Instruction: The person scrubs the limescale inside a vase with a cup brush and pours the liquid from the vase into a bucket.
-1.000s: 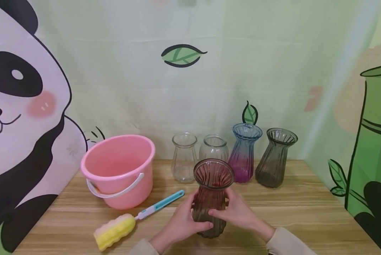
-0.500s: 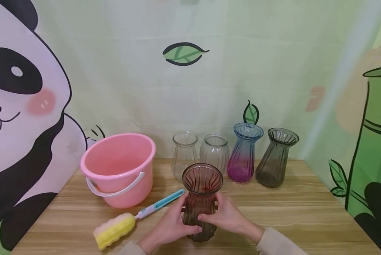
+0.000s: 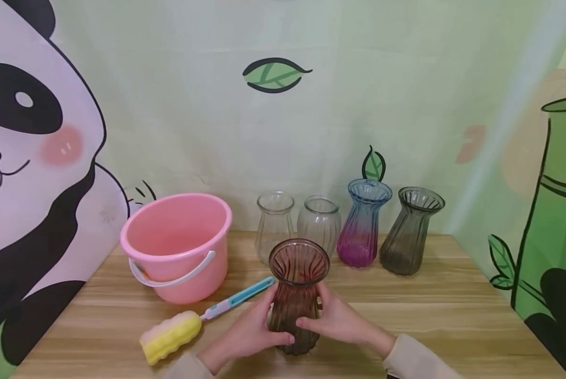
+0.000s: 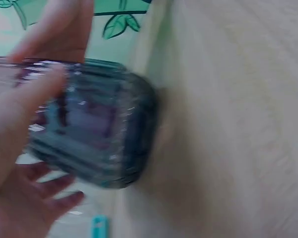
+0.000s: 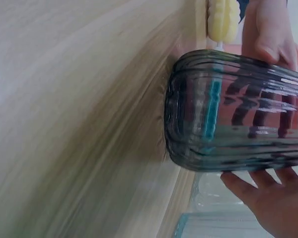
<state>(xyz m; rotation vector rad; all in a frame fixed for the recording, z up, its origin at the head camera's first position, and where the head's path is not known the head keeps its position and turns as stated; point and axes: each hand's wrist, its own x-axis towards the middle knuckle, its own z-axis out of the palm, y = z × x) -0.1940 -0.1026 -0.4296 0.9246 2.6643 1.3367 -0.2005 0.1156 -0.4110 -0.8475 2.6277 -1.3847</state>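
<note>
A ribbed glass vase, reddish at its flared mouth and grey toward the base, stands upright between both hands. My left hand grips its left side, thumb across the front. From the right, my right hand holds it the same way, its thumb a little higher. The fingers behind the glass are mostly hidden in the head view. In the right wrist view the vase's base is close to the tabletop; I cannot tell whether it touches.
A pink bucket stands at the left, with a yellow-and-pink sponge brush before it. Behind the held vase are a clear vase, a rounded clear jar, a blue-purple vase and a grey vase.
Both hands have moved the reddish vase a little to the left and slightly nearer, keeping their grip. Over the last half second it hardly moves; the head view tilts slightly.
</note>
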